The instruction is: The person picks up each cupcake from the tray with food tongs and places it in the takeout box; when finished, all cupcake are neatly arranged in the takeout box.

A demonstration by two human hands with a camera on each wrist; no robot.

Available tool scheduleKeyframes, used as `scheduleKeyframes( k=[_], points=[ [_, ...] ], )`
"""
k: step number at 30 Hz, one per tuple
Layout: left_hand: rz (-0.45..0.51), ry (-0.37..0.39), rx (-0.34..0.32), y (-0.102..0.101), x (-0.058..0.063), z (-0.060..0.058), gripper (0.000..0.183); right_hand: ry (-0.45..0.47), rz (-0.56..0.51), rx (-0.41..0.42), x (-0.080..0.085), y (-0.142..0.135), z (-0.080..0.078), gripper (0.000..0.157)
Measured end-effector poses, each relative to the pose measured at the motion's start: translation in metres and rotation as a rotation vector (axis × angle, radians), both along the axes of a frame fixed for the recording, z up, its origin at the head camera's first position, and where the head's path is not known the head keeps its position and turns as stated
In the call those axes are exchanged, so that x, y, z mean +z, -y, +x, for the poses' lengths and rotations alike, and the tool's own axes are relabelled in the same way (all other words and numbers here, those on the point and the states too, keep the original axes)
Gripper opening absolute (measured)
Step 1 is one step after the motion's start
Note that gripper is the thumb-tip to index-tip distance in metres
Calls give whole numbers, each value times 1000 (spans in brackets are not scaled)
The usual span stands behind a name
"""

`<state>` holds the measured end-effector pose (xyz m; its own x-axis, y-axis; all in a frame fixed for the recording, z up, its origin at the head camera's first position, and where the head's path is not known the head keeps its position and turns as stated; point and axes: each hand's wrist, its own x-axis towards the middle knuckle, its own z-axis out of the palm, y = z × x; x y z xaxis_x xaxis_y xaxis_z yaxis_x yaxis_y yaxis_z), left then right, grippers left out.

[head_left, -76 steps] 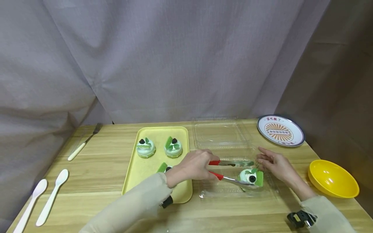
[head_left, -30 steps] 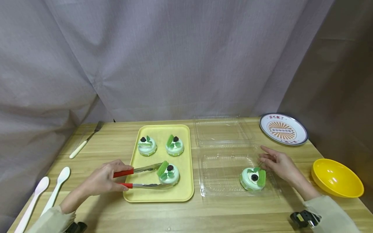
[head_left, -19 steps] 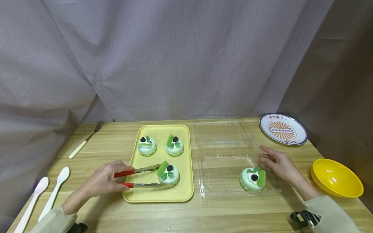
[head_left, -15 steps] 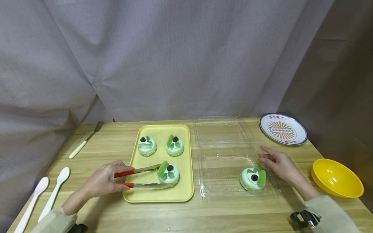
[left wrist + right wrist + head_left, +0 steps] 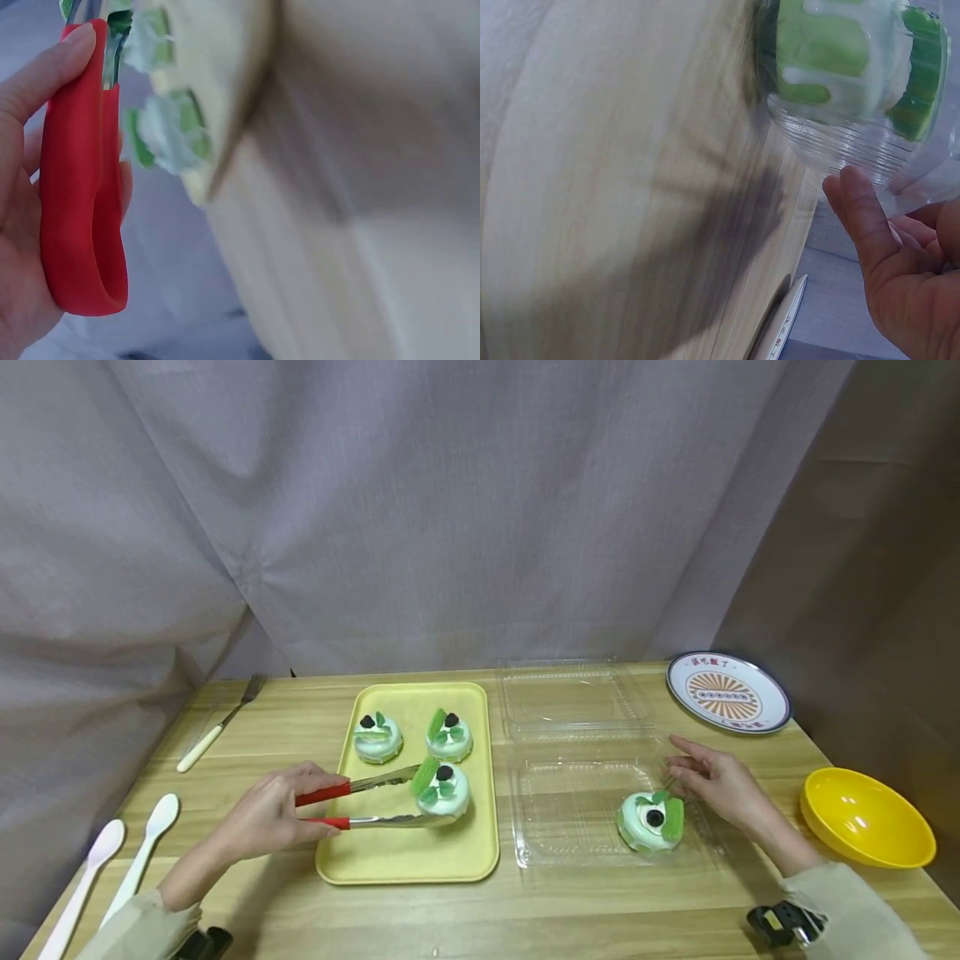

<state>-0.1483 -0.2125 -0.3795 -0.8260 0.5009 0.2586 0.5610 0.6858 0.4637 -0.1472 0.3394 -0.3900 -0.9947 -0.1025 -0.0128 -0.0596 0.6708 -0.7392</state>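
Cake (image 5: 444,795) raised above tray (image 5: 405,865), another (image 5: 645,827) in box (image 5: 570,810)

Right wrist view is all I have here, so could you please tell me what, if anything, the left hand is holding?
Observer: The left hand grips red-handled tongs.
Operator: Thank you; is there anything between their metal arms?
Observer: Yes, the head view shows the front cake between their ends.
Operator: Would you kindly tell me what lies behind it?
Observer: A left rear cake and a right rear cake sit side by side on the yellow tray.
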Motion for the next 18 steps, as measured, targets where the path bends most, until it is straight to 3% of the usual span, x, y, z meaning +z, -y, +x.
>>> scheduleKeyframes(
  k=[4, 8, 14, 18],
  points=[
    [14, 4, 3, -29, 15, -9, 52, 2, -10, 2, 1, 0, 0, 53],
    [1, -36, -31, -74, 25, -23, 54, -15, 5, 2, 1, -2, 1, 53],
    [-32, -47, -99, -145, 28, -41, 54, -9, -2, -6, 0, 0, 3, 54],
    [-74, -32, -122, -178, 26, -48, 52, 6, -22, -9, 2, 2, 2, 55]
  ],
)
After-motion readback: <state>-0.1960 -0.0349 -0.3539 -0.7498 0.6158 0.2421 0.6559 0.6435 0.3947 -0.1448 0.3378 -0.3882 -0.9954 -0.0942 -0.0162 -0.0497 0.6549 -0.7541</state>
